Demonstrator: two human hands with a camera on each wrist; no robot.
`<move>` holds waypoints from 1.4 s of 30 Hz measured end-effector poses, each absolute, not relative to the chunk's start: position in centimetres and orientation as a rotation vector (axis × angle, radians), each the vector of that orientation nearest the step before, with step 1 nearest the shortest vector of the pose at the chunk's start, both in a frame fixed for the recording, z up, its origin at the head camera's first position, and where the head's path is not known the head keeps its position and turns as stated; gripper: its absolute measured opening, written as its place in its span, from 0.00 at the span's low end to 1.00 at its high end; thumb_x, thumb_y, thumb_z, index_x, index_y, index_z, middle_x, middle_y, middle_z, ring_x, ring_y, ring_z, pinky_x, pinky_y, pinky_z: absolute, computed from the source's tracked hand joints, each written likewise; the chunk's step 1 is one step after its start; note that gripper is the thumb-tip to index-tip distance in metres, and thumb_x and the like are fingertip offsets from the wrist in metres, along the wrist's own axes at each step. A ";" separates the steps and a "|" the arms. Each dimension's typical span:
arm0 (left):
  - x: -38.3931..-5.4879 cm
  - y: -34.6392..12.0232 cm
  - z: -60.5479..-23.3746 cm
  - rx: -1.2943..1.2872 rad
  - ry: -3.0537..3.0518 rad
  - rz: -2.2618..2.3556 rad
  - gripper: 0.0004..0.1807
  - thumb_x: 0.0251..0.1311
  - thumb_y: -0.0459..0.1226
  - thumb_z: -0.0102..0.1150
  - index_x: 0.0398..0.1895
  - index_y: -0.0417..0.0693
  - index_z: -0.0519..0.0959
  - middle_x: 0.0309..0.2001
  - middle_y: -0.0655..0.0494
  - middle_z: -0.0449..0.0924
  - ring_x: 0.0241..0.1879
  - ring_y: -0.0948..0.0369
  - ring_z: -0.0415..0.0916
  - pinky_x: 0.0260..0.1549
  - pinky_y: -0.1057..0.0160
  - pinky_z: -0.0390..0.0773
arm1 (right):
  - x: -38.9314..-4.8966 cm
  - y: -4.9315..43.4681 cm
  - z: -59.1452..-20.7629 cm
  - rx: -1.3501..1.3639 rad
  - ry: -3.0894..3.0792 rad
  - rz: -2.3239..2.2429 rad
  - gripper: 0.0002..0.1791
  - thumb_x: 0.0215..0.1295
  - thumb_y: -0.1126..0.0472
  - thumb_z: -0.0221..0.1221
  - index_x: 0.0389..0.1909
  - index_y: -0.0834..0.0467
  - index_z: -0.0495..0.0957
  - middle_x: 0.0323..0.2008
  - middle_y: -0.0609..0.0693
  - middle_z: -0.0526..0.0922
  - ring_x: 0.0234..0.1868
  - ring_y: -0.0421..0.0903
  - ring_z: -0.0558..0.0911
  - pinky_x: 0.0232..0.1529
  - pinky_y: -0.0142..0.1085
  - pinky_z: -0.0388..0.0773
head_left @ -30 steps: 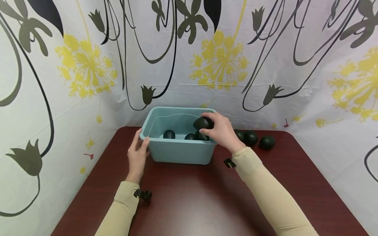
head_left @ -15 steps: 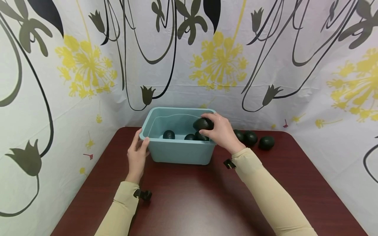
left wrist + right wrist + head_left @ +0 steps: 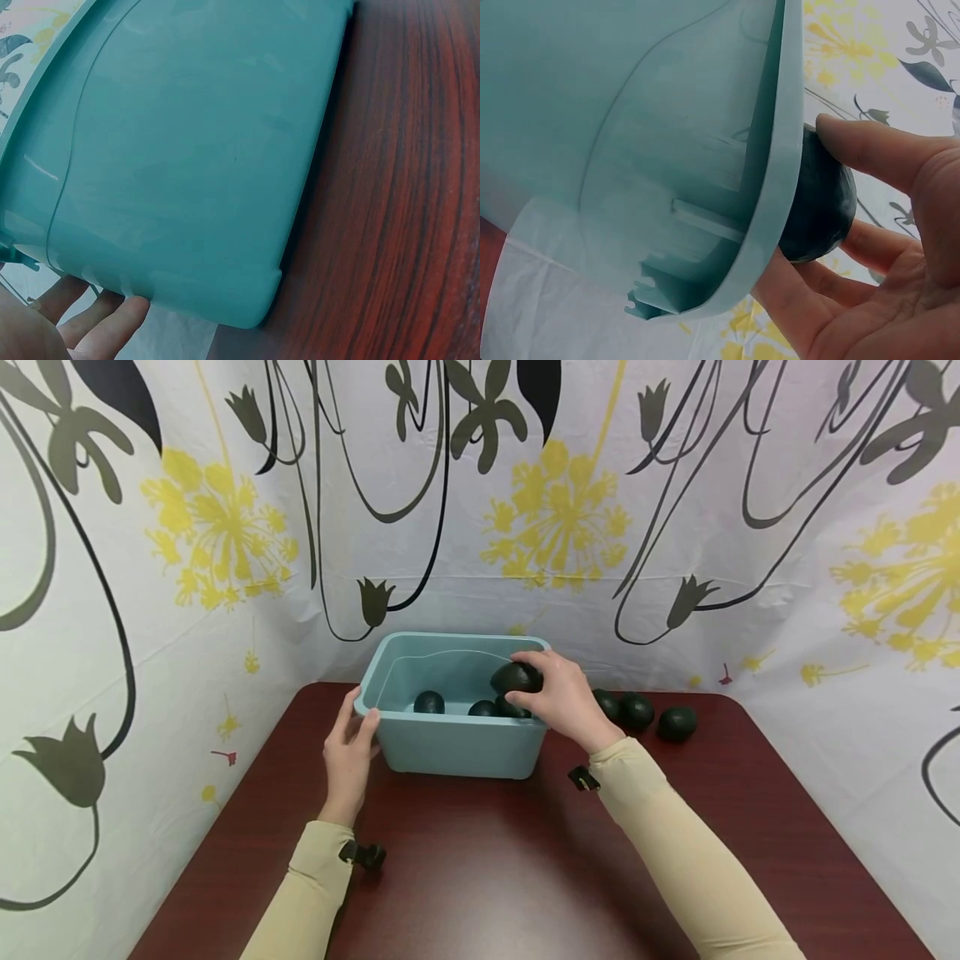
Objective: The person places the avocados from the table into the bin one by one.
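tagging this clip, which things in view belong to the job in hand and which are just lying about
Part of the job:
avocado held by the right hand
teal plastic bin, left hand at its corner
three visible avocados inside the bin
probably the three loose avocados right of the bin

Just surroundings:
dark red wood-grain table
floral-patterned backdrop
black wrist cameras, worn

2 forearms (image 3: 686,852) are slanting inward; the left hand (image 3: 349,758) is gripping, thumb and fingers parted; the right hand (image 3: 564,693) is pinching between curved thumb and fingers.
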State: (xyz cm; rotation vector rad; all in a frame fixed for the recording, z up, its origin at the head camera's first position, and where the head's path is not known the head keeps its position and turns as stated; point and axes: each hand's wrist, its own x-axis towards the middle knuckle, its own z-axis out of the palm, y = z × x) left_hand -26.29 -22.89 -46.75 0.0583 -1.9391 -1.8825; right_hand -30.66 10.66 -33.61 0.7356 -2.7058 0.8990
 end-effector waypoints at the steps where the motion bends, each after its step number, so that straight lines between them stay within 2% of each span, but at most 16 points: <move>1: -26.4 -22.9 -46.8 0.056 -1.938 -1.877 0.33 0.64 0.58 0.63 0.72 0.81 0.66 0.66 0.59 0.70 0.62 0.54 0.71 0.53 0.36 0.74 | -30.6 10.7 -33.6 0.733 -2.708 0.906 0.32 0.64 0.48 0.69 0.68 0.47 0.73 0.64 0.51 0.75 0.68 0.58 0.70 0.60 0.57 0.72; 5: -26.5 -22.8 -47.0 0.047 -1.931 -1.866 0.33 0.63 0.59 0.63 0.71 0.81 0.67 0.65 0.58 0.71 0.61 0.54 0.72 0.52 0.35 0.74 | -30.4 10.8 -33.5 0.720 -2.710 0.924 0.29 0.66 0.46 0.66 0.67 0.46 0.74 0.60 0.50 0.76 0.55 0.54 0.80 0.47 0.51 0.79; 7: -26.4 -22.8 -47.0 0.051 -1.930 -1.867 0.32 0.63 0.59 0.63 0.71 0.81 0.67 0.65 0.58 0.71 0.61 0.54 0.72 0.53 0.35 0.74 | -30.4 10.9 -33.5 0.718 -2.704 0.927 0.28 0.67 0.46 0.65 0.66 0.46 0.75 0.58 0.49 0.77 0.51 0.52 0.81 0.44 0.49 0.80; 13: -26.1 -22.7 -46.4 0.070 -1.935 -1.892 0.33 0.65 0.57 0.62 0.72 0.79 0.66 0.67 0.55 0.70 0.62 0.53 0.71 0.54 0.36 0.73 | -30.4 11.4 -33.5 0.691 -2.684 0.922 0.25 0.68 0.46 0.64 0.64 0.44 0.76 0.58 0.49 0.77 0.50 0.48 0.81 0.44 0.48 0.80; 19: -25.1 -22.2 -45.2 0.057 -1.943 -1.893 0.33 0.68 0.52 0.61 0.76 0.70 0.64 0.68 0.48 0.70 0.63 0.51 0.71 0.54 0.36 0.73 | -30.4 12.2 -33.3 0.688 -2.646 0.938 0.23 0.69 0.48 0.64 0.63 0.46 0.78 0.59 0.51 0.77 0.50 0.50 0.81 0.44 0.50 0.80; 28: -26.3 -22.7 -47.0 0.074 -1.933 -1.873 0.32 0.64 0.58 0.63 0.71 0.81 0.67 0.65 0.56 0.72 0.61 0.54 0.72 0.53 0.37 0.74 | -30.7 13.7 -33.0 0.636 -2.640 0.933 0.24 0.68 0.48 0.64 0.63 0.47 0.78 0.60 0.53 0.77 0.53 0.53 0.81 0.47 0.52 0.80; 34: -26.4 -22.6 -46.9 0.065 -1.931 -1.862 0.32 0.64 0.58 0.63 0.71 0.82 0.67 0.65 0.56 0.72 0.61 0.53 0.72 0.53 0.36 0.74 | -31.0 14.9 -32.7 0.607 -2.631 0.901 0.24 0.69 0.49 0.63 0.64 0.49 0.78 0.60 0.54 0.77 0.54 0.55 0.80 0.49 0.54 0.78; 36: -26.4 -22.7 -46.8 0.063 -1.930 -1.872 0.32 0.64 0.58 0.63 0.72 0.81 0.66 0.66 0.56 0.71 0.62 0.53 0.72 0.53 0.36 0.74 | -31.1 15.3 -32.7 0.599 -2.624 0.887 0.24 0.69 0.49 0.63 0.63 0.50 0.78 0.60 0.54 0.77 0.54 0.55 0.80 0.49 0.54 0.78; 42: -24.6 -21.9 -44.5 0.063 -1.949 -1.886 0.33 0.68 0.52 0.61 0.75 0.70 0.65 0.68 0.47 0.69 0.63 0.50 0.71 0.54 0.36 0.73 | -31.6 16.6 -32.9 0.553 -2.622 0.853 0.22 0.68 0.51 0.65 0.61 0.49 0.79 0.59 0.53 0.77 0.52 0.54 0.81 0.50 0.55 0.77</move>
